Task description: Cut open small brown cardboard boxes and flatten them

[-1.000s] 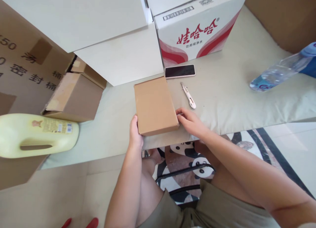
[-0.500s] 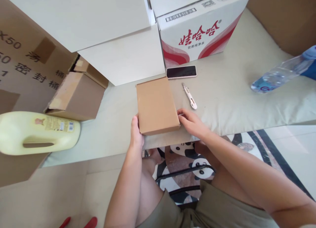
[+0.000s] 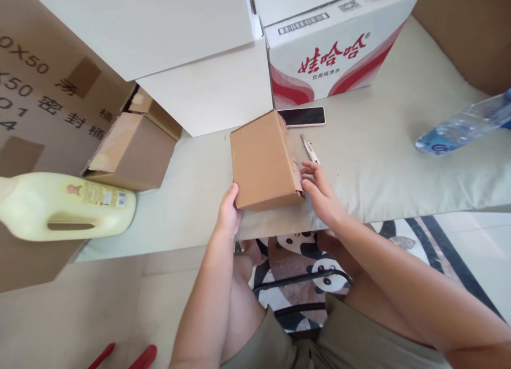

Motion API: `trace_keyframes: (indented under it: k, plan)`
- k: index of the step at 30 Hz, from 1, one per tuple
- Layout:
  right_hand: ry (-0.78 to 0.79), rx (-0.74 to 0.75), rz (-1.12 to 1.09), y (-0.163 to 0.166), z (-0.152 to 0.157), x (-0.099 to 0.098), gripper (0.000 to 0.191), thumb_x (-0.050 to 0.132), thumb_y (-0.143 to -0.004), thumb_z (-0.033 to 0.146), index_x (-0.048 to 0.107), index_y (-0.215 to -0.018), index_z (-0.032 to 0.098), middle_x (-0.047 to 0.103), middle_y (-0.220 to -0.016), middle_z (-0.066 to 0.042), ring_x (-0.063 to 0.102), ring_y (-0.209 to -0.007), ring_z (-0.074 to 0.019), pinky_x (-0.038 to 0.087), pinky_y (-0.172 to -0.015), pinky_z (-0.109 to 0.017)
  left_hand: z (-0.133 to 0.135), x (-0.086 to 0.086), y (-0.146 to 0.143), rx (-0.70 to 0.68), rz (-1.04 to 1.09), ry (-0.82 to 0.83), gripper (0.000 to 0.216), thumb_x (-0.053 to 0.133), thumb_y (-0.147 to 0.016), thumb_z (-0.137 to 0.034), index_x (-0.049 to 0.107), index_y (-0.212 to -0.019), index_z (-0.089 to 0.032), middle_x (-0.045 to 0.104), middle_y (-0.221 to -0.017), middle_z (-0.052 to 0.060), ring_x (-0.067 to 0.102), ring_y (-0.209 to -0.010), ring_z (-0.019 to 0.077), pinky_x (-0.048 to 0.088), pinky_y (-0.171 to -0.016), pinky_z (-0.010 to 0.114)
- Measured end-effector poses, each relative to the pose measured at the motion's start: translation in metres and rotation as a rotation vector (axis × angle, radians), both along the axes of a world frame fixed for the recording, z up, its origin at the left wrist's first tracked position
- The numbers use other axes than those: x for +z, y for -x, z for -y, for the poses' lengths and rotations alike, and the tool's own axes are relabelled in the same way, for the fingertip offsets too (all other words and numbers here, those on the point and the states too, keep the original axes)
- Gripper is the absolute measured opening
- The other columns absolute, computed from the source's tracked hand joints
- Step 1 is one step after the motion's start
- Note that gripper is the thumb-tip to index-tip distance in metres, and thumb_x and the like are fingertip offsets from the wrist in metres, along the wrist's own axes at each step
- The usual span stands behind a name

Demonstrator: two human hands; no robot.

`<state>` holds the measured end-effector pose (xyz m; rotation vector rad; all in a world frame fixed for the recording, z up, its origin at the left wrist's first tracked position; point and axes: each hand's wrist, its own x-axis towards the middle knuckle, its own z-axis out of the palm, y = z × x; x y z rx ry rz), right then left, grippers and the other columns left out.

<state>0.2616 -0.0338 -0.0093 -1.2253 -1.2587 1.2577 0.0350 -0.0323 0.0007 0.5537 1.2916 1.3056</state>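
Note:
A flat brown cardboard box (image 3: 263,161) sits near the front edge of a pale cloth-covered surface (image 3: 383,145), tilted up on its right side. My left hand (image 3: 228,212) holds its near left corner. My right hand (image 3: 319,190) presses on its raised right side, fingers at the torn edge. A white utility knife (image 3: 309,148) lies just beyond my right hand. A black phone (image 3: 302,116) lies behind the box.
A white carton with red print (image 3: 339,49) and a large white box (image 3: 191,65) stand at the back. Brown cartons (image 3: 128,150) and a yellow jug (image 3: 59,206) are at left. A water bottle (image 3: 463,124) lies at right.
The brown box lay flat before; its right side has now lifted and it tips toward the left. My right hand has moved up along its right edge. The view has shifted slightly.

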Motion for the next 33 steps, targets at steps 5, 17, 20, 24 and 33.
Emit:
trace_keyframes:
  k: [5,17,20,24,33]
  plan:
    - [-0.132,0.065,-0.081,0.005,0.003,-0.001,0.063,0.045,-0.091,0.06,0.028,-0.146,0.034,0.039,-0.153,-0.009,0.048,-0.135,-0.0278,0.046,-0.106,-0.048,-0.002,-0.004,0.004,0.041,-0.001,0.012,0.036,0.074,-0.073,-0.049,0.073,-0.091,-0.018,0.076,-0.098,0.009,0.067,-0.109,0.031,0.054,-0.089,0.04]
    - [-0.416,0.137,0.075,0.043,0.005,0.002,0.05,0.05,-0.096,0.045,0.041,-0.143,0.031,0.034,-0.159,-0.007,0.027,-0.151,-0.0249,0.021,-0.124,-0.048,0.003,-0.004,0.025,0.001,-0.427,-0.162,0.031,0.066,-0.079,-0.017,0.068,-0.11,-0.02,0.07,-0.123,0.008,0.068,-0.105,0.024,0.051,-0.097,0.04]
    - [-0.436,0.132,0.085,0.05,0.005,0.002,0.046,0.05,-0.096,0.045,0.044,-0.139,0.03,0.034,-0.159,-0.008,0.028,-0.15,-0.025,0.025,-0.123,-0.047,0.006,0.0,0.029,-0.033,-0.414,-0.14,0.028,0.063,-0.079,-0.016,0.071,-0.106,-0.019,0.073,-0.115,0.009,0.069,-0.101,0.0246,0.053,-0.093,0.04]
    - [-0.465,0.146,0.136,0.061,0.005,0.002,0.044,0.051,-0.094,0.046,0.045,-0.134,0.029,0.036,-0.157,-0.011,0.027,-0.151,-0.0263,0.028,-0.121,-0.048,0.007,0.002,0.037,-0.06,-0.4,-0.149,0.025,0.064,-0.078,-0.018,0.073,-0.101,-0.017,0.077,-0.102,0.008,0.07,-0.098,0.0255,0.053,-0.091,0.04]
    - [-0.53,0.141,0.116,0.084,0.001,-0.002,0.04,0.049,-0.095,0.042,0.046,-0.133,0.029,0.037,-0.155,-0.011,0.03,-0.149,-0.0289,0.03,-0.118,-0.053,0.018,-0.009,0.075,0.01,-0.44,-0.069,0.026,0.064,-0.079,-0.027,0.073,-0.102,-0.018,0.074,-0.11,0.01,0.067,-0.107,0.0261,0.048,-0.101,0.043]
